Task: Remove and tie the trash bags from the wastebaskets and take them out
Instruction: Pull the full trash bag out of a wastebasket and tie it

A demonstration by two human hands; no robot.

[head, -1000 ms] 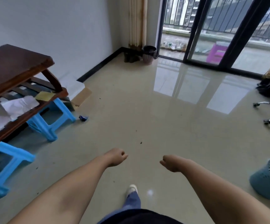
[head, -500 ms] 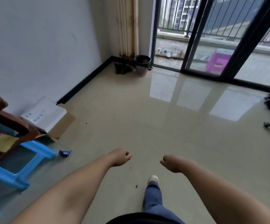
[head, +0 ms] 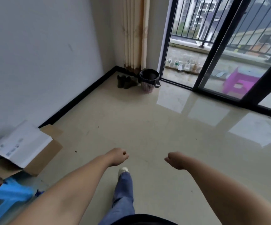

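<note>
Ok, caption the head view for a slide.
Empty fists, left hand and right hand, stepping toward the pink wastebasket with its black trash bag in the corner.

Home room, tiled floor, balcony door, shoes

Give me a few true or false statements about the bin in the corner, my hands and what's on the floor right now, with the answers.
1. The pink wastebasket has a black trash bag in it. True.
2. The left hand grips the bag. False: it holds nothing, fingers curled.
3. Dark shoes sit beside the wastebasket. True.
4. The right hand rests on the cardboard box. False: it is in the air, holding nothing.
5. The wastebasket lies tipped over. False: it stands upright.
</note>
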